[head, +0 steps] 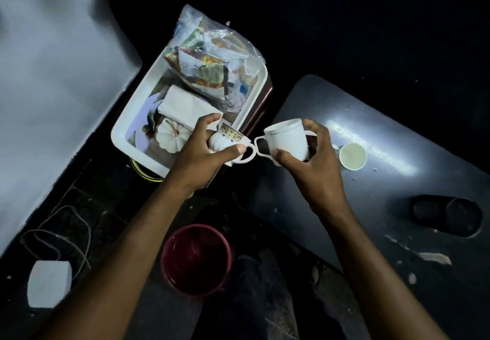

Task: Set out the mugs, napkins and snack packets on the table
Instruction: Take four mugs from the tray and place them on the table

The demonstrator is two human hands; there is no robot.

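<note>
My left hand (pixel 204 151) grips a white mug with a printed band (pixel 229 138), tilted on its side above the near corner of the white tray (pixel 124 133). My right hand (pixel 310 159) holds a plain white mug (pixel 287 141) just past the dark table's left edge; its handle almost touches the other mug's handle. A third white mug (pixel 352 156) stands upright on the table (pixel 397 180). In the tray lie folded white napkins (pixel 185 106) and a clear bag of snack packets (pixel 212 58).
A dark red bucket (pixel 196 260) stands on the floor between my arms. A black cylindrical object (pixel 448 216) lies on the table at right. A white block (pixel 49 282) and a cord (pixel 66 233) sit on the floor at left, beside a pale sheet-covered surface (pixel 53 74).
</note>
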